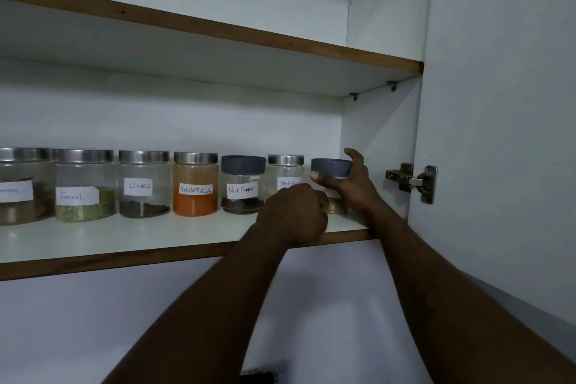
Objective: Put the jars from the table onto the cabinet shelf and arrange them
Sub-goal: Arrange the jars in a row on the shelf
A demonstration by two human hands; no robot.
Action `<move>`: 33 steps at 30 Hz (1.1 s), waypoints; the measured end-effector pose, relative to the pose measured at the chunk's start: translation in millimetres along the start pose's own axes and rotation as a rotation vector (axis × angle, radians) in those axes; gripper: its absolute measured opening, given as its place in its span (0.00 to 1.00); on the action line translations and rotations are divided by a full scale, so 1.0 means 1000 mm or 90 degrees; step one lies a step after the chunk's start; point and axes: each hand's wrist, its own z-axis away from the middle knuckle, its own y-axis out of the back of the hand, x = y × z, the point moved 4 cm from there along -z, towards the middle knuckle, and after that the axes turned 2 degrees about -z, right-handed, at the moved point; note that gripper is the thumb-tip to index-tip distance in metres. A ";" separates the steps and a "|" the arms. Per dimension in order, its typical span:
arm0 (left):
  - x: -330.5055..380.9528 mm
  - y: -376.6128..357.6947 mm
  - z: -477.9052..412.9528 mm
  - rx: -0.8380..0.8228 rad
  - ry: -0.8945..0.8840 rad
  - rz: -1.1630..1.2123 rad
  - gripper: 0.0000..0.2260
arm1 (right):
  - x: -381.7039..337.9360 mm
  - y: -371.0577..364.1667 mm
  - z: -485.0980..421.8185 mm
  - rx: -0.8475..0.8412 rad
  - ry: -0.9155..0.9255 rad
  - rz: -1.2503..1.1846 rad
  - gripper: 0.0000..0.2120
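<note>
Our right hand [349, 187] grips the blue-lidded jar [331, 168] at the right end of the row on the cabinet shelf [124, 243]. The thumb lies across the front just under the lid, the fingers wrap its right side, and 1 fingertip rises above the lid's far edge. Our left hand [296, 215] is curled low in front of this jar and the steel-lidded Black Pepper jar [285, 174] beside it. We cannot tell whether it holds either jar or only rests by them.

The blue-lidded jar stands upright, its long axis vertical and lid up, between that steel-lidded neighbour and the cabinet side wall [374, 140]. Our hands hide its label and base, so we cannot tell which way the label faces or whether the base is fully seated.

We judge the step in hand to be settling this jar into line. To do it well, we turn it about its vertical axis until the label faces the near edge, as the labels on the other 6 jars do. We keep it upright and slide rather than lift, easing it level with the row. We hold it apart from the neighbour and the wall so nothing is knocked. We let go only once the base sits flat.
</note>
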 end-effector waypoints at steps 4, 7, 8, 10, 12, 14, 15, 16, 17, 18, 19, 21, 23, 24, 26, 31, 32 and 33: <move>-0.002 -0.002 0.000 0.012 0.008 0.017 0.15 | 0.008 0.002 -0.004 -0.030 -0.067 -0.113 0.37; -0.003 -0.002 0.000 0.007 0.014 0.013 0.15 | 0.010 0.005 -0.003 -0.021 -0.075 -0.090 0.36; -0.003 -0.001 0.000 0.005 0.017 0.013 0.15 | 0.009 0.005 -0.002 -0.020 -0.077 -0.094 0.38; -0.003 -0.001 0.001 0.003 0.021 0.013 0.16 | 0.008 0.004 -0.002 -0.022 -0.081 -0.106 0.43; -0.002 -0.001 0.000 0.001 0.027 0.010 0.15 | 0.008 0.003 -0.002 -0.037 -0.076 -0.102 0.46; -0.002 -0.001 0.000 -0.001 0.032 0.004 0.15 | 0.009 0.001 -0.002 -0.047 -0.072 -0.089 0.49; -0.002 -0.001 0.000 -0.002 0.033 0.001 0.15 | 0.009 0.001 -0.002 -0.045 -0.072 -0.080 0.50; -0.002 -0.002 0.000 -0.003 0.033 -0.002 0.15 | 0.009 0.002 -0.002 -0.041 -0.072 -0.069 0.50; -0.002 -0.002 0.000 -0.005 0.031 -0.004 0.15 | 0.010 0.002 -0.002 -0.039 -0.072 -0.057 0.50; -0.002 -0.001 0.000 -0.007 0.028 -0.008 0.15 | 0.010 0.003 -0.002 -0.037 -0.071 -0.044 0.50; -0.001 -0.001 0.000 -0.010 0.025 -0.015 0.15 | 0.009 0.003 -0.002 -0.036 -0.067 -0.031 0.50; 0.000 -0.002 0.000 -0.017 0.018 -0.031 0.15 | 0.006 0.005 0.001 -0.018 -0.038 0.004 0.51; 0.000 -0.002 -0.001 -0.028 0.011 -0.044 0.15 | -0.001 0.009 0.006 0.039 0.032 0.064 0.53; 0.000 -0.002 -0.001 -0.033 0.009 -0.047 0.15 | -0.005 0.011 0.009 0.071 0.079 0.104 0.52; 0.001 -0.001 -0.001 -0.042 0.008 -0.054 0.15 | -0.012 0.012 0.015 0.102 0.170 0.201 0.46; 0.000 -0.005 -0.003 -0.090 -0.007 -0.081 0.16 | -0.016 0.002 0.014 0.065 0.237 0.422 0.33; -0.001 -0.006 -0.003 -0.099 -0.010 -0.087 0.16 | -0.014 0.002 0.010 0.059 0.232 0.438 0.33; -0.001 -0.007 -0.004 -0.104 -0.015 -0.092 0.16 | -0.012 0.003 0.006 0.048 0.224 0.454 0.33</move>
